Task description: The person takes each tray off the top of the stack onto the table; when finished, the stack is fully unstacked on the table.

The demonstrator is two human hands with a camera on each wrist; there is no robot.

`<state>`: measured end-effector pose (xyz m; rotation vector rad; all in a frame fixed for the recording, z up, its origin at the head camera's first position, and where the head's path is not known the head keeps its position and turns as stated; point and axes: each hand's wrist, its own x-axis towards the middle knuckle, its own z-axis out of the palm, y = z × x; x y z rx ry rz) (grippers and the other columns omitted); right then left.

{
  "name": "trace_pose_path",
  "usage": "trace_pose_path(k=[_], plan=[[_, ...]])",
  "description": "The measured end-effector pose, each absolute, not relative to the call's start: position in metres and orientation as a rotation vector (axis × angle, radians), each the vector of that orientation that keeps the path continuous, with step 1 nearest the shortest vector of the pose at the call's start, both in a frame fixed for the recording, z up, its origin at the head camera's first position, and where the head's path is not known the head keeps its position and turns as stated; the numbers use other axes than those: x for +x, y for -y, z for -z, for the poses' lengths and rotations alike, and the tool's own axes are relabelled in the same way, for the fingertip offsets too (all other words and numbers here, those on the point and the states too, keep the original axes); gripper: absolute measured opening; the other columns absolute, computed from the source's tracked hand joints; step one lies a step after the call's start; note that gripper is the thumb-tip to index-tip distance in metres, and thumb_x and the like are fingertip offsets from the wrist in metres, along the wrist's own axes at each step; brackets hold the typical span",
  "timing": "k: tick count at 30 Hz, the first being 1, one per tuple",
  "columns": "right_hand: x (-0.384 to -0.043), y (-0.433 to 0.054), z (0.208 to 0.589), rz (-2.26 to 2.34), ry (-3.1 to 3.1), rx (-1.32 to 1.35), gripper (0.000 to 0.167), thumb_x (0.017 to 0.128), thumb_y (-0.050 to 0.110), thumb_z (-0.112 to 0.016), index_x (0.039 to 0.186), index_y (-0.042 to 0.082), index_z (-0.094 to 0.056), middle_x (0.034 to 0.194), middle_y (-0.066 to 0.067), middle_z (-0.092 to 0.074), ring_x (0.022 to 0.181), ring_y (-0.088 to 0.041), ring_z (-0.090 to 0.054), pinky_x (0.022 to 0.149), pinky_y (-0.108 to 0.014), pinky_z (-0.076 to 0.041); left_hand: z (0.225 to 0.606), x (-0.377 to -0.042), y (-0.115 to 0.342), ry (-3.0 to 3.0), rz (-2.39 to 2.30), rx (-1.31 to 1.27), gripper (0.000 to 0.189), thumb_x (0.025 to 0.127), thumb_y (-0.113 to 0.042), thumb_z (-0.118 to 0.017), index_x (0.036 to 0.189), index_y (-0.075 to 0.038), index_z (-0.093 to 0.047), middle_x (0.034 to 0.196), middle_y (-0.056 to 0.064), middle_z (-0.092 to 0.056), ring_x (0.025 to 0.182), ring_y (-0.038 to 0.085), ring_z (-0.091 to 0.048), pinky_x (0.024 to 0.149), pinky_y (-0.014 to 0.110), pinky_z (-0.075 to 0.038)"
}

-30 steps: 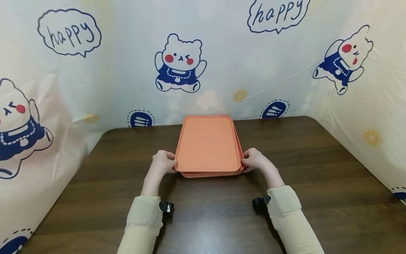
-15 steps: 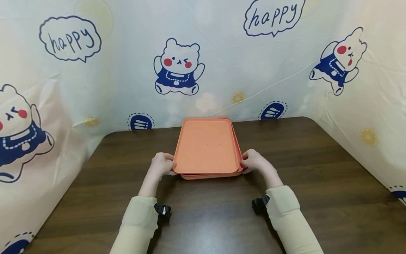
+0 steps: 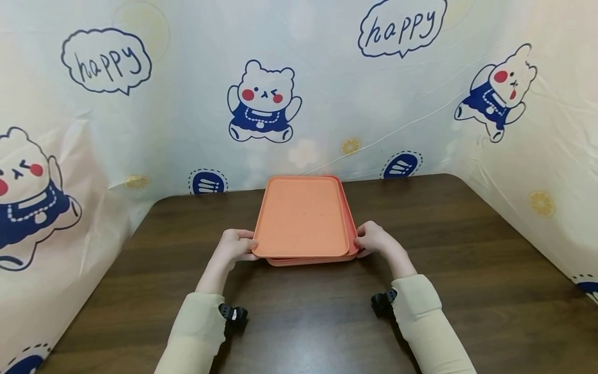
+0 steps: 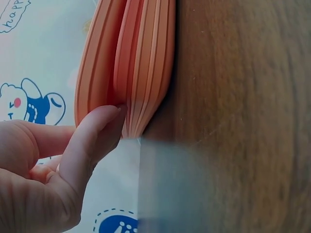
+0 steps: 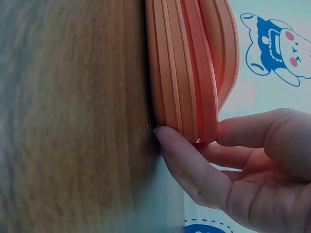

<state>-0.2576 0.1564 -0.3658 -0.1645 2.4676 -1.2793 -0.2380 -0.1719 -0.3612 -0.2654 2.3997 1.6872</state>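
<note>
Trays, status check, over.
Left hand pinches top tray, offset leftward over the lower trays. Right hand grips lower trays, right side. No obstacle seen.

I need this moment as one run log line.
left hand: pinches top orange tray; right hand: grips lower trays; top orange tray: offset leftward

The top tray [image 3: 301, 215] hides the lower trays [image 3: 310, 263] (except their edges); the head view cuts both sleeves [image 3: 193, 332] below.
</note>
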Motion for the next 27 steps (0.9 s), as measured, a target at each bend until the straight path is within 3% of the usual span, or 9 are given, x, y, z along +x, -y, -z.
trace_pose_path(k=[16,27], plan=[[-0.259,-0.156,0.367,1.260,-2.466,-0.160,0.020,0.089,-0.005,-0.048,0.100,-0.016,-0.059,0.085,-0.022,-0.066,0.069,-0.016,-0.065,0.070,-0.037,-0.058,0.366,-0.233,0.187,-2.241,-1.866,-0.161,0.047,0.091,0.003,-0.049,0.133,0.019,-0.036,0.093,0.014,-0.066,0.070,0.010,-0.066,0.061,0.024,-0.057],[-0.257,-0.157,0.366,1.267,-2.467,-0.151,0.021,0.088,-0.005,-0.047,0.102,-0.015,-0.060,0.085,-0.019,-0.066,0.068,-0.014,-0.063,0.069,-0.035,-0.058,0.369,-0.228,0.189,-2.247,-1.892,-0.195,0.046,0.091,0.001,-0.050,0.134,0.015,-0.039,0.112,0.026,-0.062,0.072,0.011,-0.067,0.065,0.026,-0.057]])
